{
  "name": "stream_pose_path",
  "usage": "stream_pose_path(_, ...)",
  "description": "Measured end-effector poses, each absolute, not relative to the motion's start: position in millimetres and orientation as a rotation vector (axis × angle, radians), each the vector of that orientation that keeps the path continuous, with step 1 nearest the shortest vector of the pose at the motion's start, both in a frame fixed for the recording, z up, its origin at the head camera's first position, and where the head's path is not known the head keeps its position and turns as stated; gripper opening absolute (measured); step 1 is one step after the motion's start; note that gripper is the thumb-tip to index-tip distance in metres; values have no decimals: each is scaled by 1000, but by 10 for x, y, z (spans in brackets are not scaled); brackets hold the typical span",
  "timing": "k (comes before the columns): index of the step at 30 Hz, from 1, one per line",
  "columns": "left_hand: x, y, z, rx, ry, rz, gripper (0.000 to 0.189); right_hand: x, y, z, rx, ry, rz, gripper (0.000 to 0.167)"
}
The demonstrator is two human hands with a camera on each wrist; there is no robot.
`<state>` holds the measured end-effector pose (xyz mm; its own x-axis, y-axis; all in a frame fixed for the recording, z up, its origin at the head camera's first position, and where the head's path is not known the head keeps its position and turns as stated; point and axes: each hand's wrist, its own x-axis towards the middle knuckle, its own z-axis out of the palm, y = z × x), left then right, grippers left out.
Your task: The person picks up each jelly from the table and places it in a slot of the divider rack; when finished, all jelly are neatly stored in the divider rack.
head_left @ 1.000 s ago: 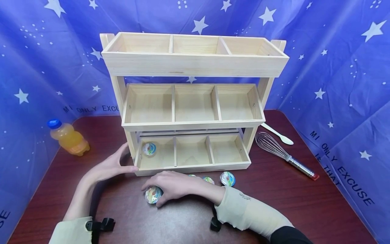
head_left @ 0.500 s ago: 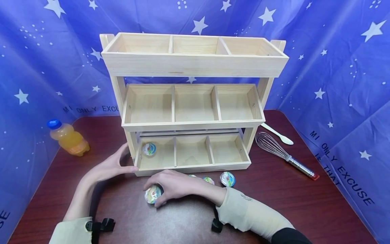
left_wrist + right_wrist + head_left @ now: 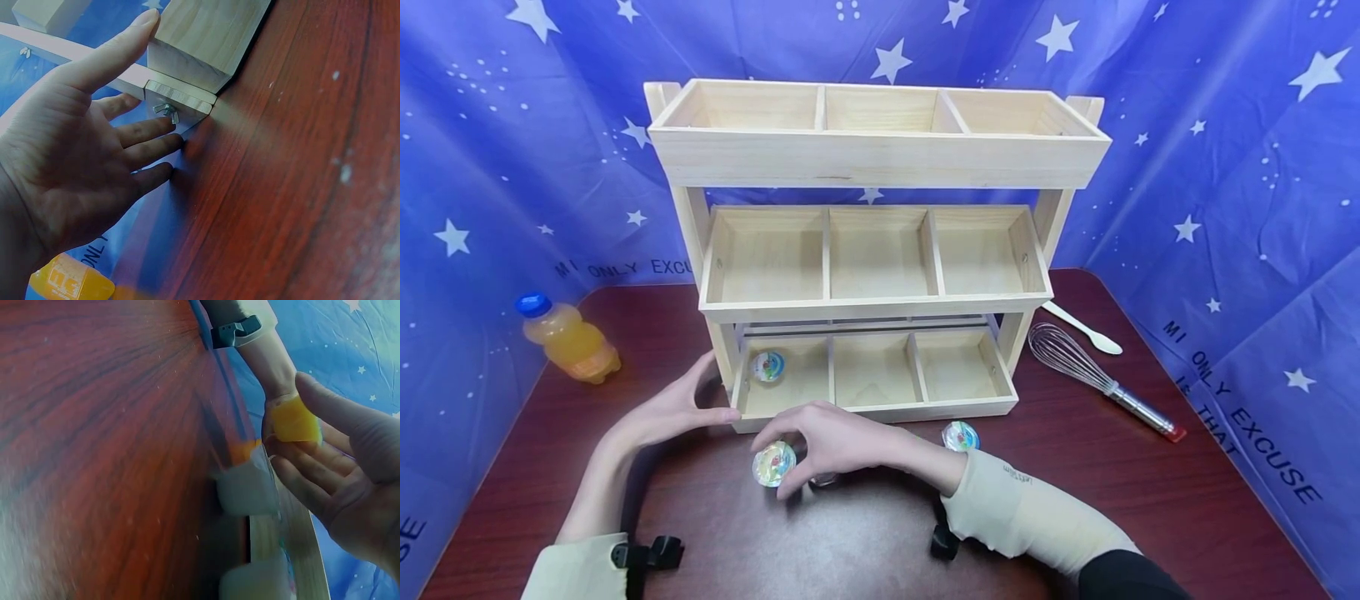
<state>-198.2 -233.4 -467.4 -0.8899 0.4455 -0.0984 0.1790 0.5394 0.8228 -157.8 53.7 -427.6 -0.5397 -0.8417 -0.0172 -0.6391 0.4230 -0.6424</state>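
Note:
My right hand [image 3: 842, 442] pinches a small jelly cup [image 3: 773, 464] between thumb and fingers, in front of the rack's bottom tray; its yellow filling shows in the right wrist view. Partly hidden under that hand is another jelly cup [image 3: 823, 479] on the table. The wooden three-tier rack [image 3: 880, 162] stands upright, with one jelly cup [image 3: 768, 367] in the left compartment of its bottom tray. At the rack's lower left corner is my left hand [image 3: 673, 400], thumb at the tray's front edge and fingers extended beside the leg. Nothing lies in its palm.
Right of my right wrist sits a jelly cup [image 3: 960, 437]. A whisk [image 3: 1097, 379] and a white spoon [image 3: 1086, 329] lie right of the rack. A bottle of orange drink [image 3: 572, 340] is on the left. A starry blue curtain [image 3: 1210, 208] surrounds the table [image 3: 820, 550].
My right hand has moved slightly up towards the rack with the jelly cup, revealing part of another cup below it. My left hand has stayed in place.

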Motion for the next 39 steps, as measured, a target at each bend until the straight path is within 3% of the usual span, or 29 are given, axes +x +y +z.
stream_pose_path(25, -1982, -2330, -4676, 513, 2486, 1275, 110, -1885, 769, -4217, -926, 1884, -1266, 57)
stream_pose_path(39, -1984, -2337, -4665, 510, 2484, 1273, 110, -2217, 827, -4081, -978, 1895, -1260, 59)
